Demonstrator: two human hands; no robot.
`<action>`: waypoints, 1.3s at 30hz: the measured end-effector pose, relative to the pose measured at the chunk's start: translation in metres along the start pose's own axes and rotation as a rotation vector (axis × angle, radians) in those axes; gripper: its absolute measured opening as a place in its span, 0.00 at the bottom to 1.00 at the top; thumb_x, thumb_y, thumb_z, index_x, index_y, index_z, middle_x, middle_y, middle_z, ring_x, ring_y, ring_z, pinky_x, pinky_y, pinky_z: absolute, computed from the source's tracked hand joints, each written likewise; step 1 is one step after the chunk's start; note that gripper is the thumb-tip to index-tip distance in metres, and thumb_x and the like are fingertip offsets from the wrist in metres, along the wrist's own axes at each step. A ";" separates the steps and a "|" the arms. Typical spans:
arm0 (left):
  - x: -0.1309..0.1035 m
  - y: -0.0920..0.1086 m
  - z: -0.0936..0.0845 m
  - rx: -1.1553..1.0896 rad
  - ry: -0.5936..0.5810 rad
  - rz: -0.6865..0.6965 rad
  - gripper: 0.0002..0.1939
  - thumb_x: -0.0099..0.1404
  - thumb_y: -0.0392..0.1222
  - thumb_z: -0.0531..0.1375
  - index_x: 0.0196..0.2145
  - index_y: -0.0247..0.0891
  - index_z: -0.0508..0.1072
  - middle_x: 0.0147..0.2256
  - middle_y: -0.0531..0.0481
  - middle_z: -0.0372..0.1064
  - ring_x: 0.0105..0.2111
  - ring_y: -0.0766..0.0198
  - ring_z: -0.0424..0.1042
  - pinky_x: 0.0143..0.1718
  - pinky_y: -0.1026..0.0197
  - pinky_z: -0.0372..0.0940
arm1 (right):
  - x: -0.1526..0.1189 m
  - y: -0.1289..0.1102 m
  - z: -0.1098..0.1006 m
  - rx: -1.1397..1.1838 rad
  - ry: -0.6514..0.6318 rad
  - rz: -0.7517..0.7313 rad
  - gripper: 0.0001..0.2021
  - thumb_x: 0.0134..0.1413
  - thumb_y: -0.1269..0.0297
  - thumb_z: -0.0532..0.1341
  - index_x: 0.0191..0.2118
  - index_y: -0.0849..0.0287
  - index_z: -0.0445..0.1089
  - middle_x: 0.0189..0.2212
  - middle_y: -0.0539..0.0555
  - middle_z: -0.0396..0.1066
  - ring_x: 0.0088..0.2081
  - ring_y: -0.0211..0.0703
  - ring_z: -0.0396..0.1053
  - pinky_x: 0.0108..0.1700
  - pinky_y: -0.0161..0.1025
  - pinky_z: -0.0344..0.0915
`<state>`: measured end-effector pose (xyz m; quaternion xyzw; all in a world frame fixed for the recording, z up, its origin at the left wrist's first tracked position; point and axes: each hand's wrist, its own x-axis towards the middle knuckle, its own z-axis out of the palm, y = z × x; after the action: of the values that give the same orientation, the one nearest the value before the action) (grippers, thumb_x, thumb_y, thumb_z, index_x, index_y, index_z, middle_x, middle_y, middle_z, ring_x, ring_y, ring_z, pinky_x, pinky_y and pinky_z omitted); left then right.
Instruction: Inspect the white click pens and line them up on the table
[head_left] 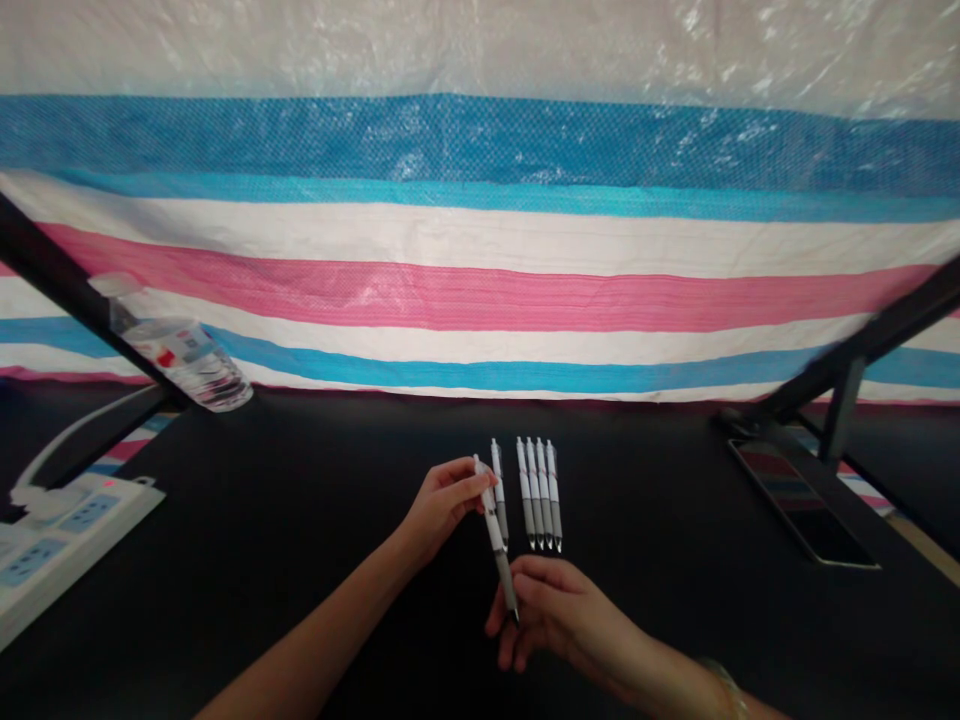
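Observation:
A white pen with a grey grip (494,532) is held tilted above the black table, its tip toward me. My left hand (448,500) pinches its upper end between thumb and fingers. Near the tip, the thumb and fingers of my right hand (551,607) are closed around the grip. Just behind the held pen lies a similar single pen (498,485), partly covered. To its right, several matching pens (538,490) rest side by side in a row, tips toward me.
A white power strip (82,530) with a plugged-in cable sits at left, below a tilted water bottle (187,360). At right lies a dark phone (801,502) beside a black metal support (847,385). A striped sheet (480,300) hangs behind the black table (300,460).

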<state>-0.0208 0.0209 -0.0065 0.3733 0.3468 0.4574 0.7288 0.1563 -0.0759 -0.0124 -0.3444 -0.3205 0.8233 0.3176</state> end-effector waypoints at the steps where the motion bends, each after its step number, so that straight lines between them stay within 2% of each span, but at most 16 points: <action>1: 0.000 0.000 0.000 -0.001 -0.001 -0.003 0.11 0.51 0.44 0.73 0.27 0.32 0.80 0.24 0.51 0.69 0.25 0.68 0.66 0.29 0.65 0.62 | 0.000 0.000 0.000 -0.009 0.004 -0.003 0.18 0.58 0.52 0.66 0.38 0.64 0.67 0.34 0.58 0.76 0.29 0.41 0.77 0.30 0.33 0.66; 4: 0.000 0.001 0.001 0.002 0.000 0.000 0.12 0.51 0.44 0.73 0.26 0.32 0.80 0.24 0.50 0.69 0.25 0.68 0.66 0.29 0.65 0.61 | 0.000 0.001 -0.001 -0.009 0.013 -0.007 0.17 0.54 0.55 0.69 0.39 0.61 0.65 0.35 0.57 0.76 0.29 0.41 0.77 0.29 0.33 0.66; 7: 0.000 0.001 0.001 0.007 0.004 0.010 0.11 0.51 0.44 0.73 0.26 0.32 0.80 0.25 0.50 0.70 0.25 0.67 0.66 0.29 0.65 0.61 | 0.000 0.001 -0.002 0.008 -0.010 0.017 0.16 0.57 0.53 0.66 0.39 0.62 0.66 0.34 0.57 0.76 0.29 0.43 0.77 0.29 0.33 0.65; 10: 0.000 0.001 0.001 0.015 0.000 0.009 0.11 0.52 0.44 0.72 0.26 0.32 0.80 0.25 0.50 0.70 0.25 0.67 0.66 0.28 0.65 0.61 | -0.001 0.000 -0.002 -0.010 0.000 0.021 0.17 0.54 0.56 0.69 0.39 0.61 0.65 0.34 0.55 0.76 0.28 0.42 0.77 0.28 0.32 0.64; 14: 0.001 0.001 0.001 0.016 0.001 0.009 0.11 0.52 0.44 0.72 0.26 0.32 0.80 0.24 0.50 0.69 0.25 0.68 0.65 0.28 0.65 0.61 | 0.000 0.001 -0.002 -0.015 -0.003 0.037 0.17 0.56 0.54 0.67 0.40 0.62 0.66 0.34 0.57 0.76 0.28 0.42 0.77 0.27 0.32 0.64; 16: 0.001 0.001 0.001 0.012 -0.002 0.002 0.11 0.52 0.44 0.72 0.26 0.32 0.80 0.24 0.51 0.69 0.25 0.68 0.65 0.28 0.65 0.60 | 0.000 0.001 -0.002 -0.023 0.001 0.028 0.17 0.54 0.55 0.69 0.38 0.61 0.64 0.33 0.56 0.76 0.27 0.42 0.77 0.27 0.31 0.64; 18: 0.000 0.001 0.001 0.007 -0.005 -0.005 0.11 0.52 0.44 0.72 0.26 0.32 0.80 0.23 0.51 0.69 0.24 0.68 0.65 0.28 0.66 0.60 | 0.000 0.001 -0.002 -0.012 -0.002 0.021 0.19 0.52 0.56 0.70 0.40 0.60 0.64 0.34 0.55 0.76 0.28 0.43 0.78 0.26 0.31 0.65; 21: 0.000 0.001 0.001 -0.001 -0.011 -0.006 0.11 0.52 0.44 0.72 0.26 0.32 0.80 0.23 0.51 0.69 0.24 0.68 0.65 0.28 0.66 0.60 | -0.001 -0.001 -0.001 0.003 -0.027 0.054 0.20 0.56 0.52 0.67 0.44 0.63 0.66 0.36 0.59 0.77 0.28 0.42 0.78 0.27 0.31 0.66; 25: 0.000 0.001 0.001 -0.005 -0.019 -0.003 0.10 0.53 0.43 0.72 0.27 0.32 0.80 0.23 0.51 0.69 0.24 0.68 0.66 0.28 0.66 0.61 | -0.002 -0.003 0.000 -0.031 -0.014 0.076 0.18 0.53 0.55 0.70 0.37 0.62 0.64 0.33 0.57 0.77 0.27 0.41 0.78 0.25 0.29 0.65; 30: 0.000 0.001 0.000 -0.004 -0.013 0.001 0.11 0.52 0.43 0.72 0.27 0.32 0.80 0.23 0.51 0.69 0.24 0.68 0.66 0.28 0.66 0.61 | -0.002 -0.002 -0.002 0.007 -0.046 0.101 0.20 0.57 0.52 0.65 0.45 0.64 0.66 0.35 0.60 0.78 0.27 0.42 0.79 0.25 0.30 0.67; 34: 0.000 0.001 0.002 -0.028 0.023 -0.001 0.11 0.50 0.43 0.73 0.26 0.32 0.80 0.24 0.51 0.70 0.25 0.68 0.66 0.28 0.66 0.61 | -0.001 0.001 -0.003 -0.094 -0.062 0.139 0.19 0.51 0.54 0.68 0.38 0.61 0.62 0.30 0.55 0.77 0.23 0.40 0.76 0.20 0.28 0.62; 39: 0.002 0.002 0.000 -0.060 0.082 0.041 0.11 0.50 0.43 0.73 0.26 0.32 0.80 0.25 0.51 0.70 0.26 0.69 0.66 0.28 0.67 0.62 | 0.001 0.002 -0.005 -0.127 -0.019 0.157 0.19 0.48 0.56 0.69 0.35 0.58 0.58 0.26 0.53 0.77 0.20 0.38 0.74 0.18 0.27 0.61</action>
<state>-0.0210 0.0234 -0.0052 0.3393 0.3549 0.4974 0.7152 0.1591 -0.0750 -0.0171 -0.3801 -0.3471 0.8269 0.2267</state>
